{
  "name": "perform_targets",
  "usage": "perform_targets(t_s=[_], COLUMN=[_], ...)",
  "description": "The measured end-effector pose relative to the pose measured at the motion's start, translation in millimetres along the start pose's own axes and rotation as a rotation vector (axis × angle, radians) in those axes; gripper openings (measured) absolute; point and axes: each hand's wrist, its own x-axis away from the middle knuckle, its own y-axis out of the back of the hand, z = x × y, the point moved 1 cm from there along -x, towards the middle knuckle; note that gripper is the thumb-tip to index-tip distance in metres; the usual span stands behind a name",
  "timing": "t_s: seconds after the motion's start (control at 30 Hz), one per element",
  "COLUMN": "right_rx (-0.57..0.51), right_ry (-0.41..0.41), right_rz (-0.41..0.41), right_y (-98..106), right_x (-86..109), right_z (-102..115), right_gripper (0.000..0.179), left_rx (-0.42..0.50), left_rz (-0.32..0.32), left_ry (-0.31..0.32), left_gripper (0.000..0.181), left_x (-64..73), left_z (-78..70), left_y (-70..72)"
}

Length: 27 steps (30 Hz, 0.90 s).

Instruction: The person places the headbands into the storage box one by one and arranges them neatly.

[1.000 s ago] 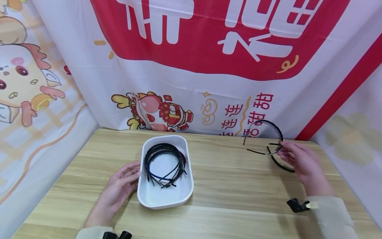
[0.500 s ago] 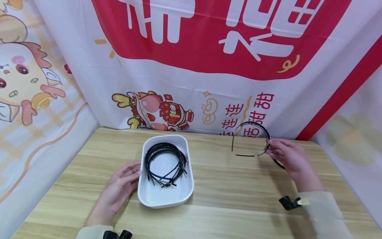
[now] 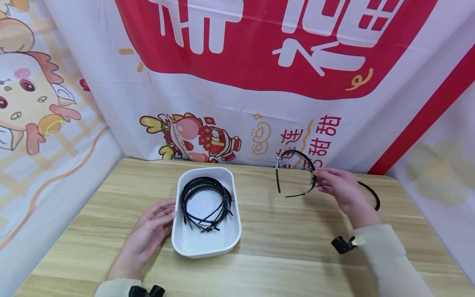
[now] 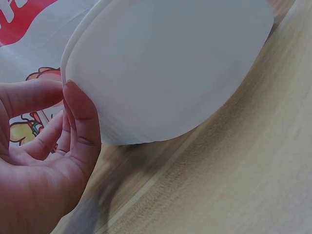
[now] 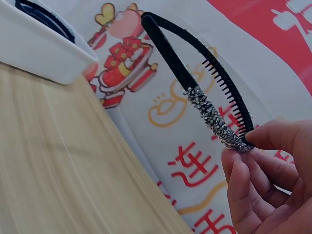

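Note:
My right hand (image 3: 339, 187) pinches a black toothed headband (image 5: 229, 90) between thumb and fingers, in the air right of the container. The right wrist view shows silvery beads along part of its band. My left hand (image 3: 150, 231) is at the left side of a white plastic container (image 3: 185, 246). Seen from the left wrist, its thumb and a finger (image 4: 85, 117) meet at the container's rim. Inside the container lies a ring-shaped pile of black headbands (image 3: 204, 183), several nested together, their ends crossing toward the front.
Another black headband (image 3: 372, 192) lies on the wooden table (image 3: 282, 268) at the right, partly hidden behind my right hand. A printed cloth (image 3: 259, 103) hangs along the table's back edge, and more cloth covers both sides.
My right hand has carried the beaded headband leftward, away from the headband on the table, which now shows to the hand's right. My left hand and the container have stayed in place.

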Motion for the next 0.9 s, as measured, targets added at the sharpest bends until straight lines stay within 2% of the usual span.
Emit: perform_targets(t_s=[0.1, 0.23, 0.53, 0.9], right_rx=[0.031, 0.070, 0.162, 0.254], right_ry=[-0.006, -0.013, -0.032, -0.004], right_rz=[0.008, 0.023, 0.051, 0.130], right_y=[-11, -26, -63, -110], right_x=[-3.3, -7.0, -17.3, -30.9], right_z=[4, 9, 17, 17], right_gripper=[0.046, 0.050, 0.042, 0.034], left_rx=[-0.001, -0.005, -0.015, -0.014], left_rz=[-0.005, -0.016, -0.026, -0.014], left_ry=[0.004, 0.009, 0.008, -0.002], left_gripper=[0.036, 0.036, 0.036, 0.035], left_x=[-0.1, -0.4, 0.2, 0.3], left_z=[-0.1, -0.3, -0.7, 1.4], left_y=[-0.2, -0.7, 0.6, 0.6])
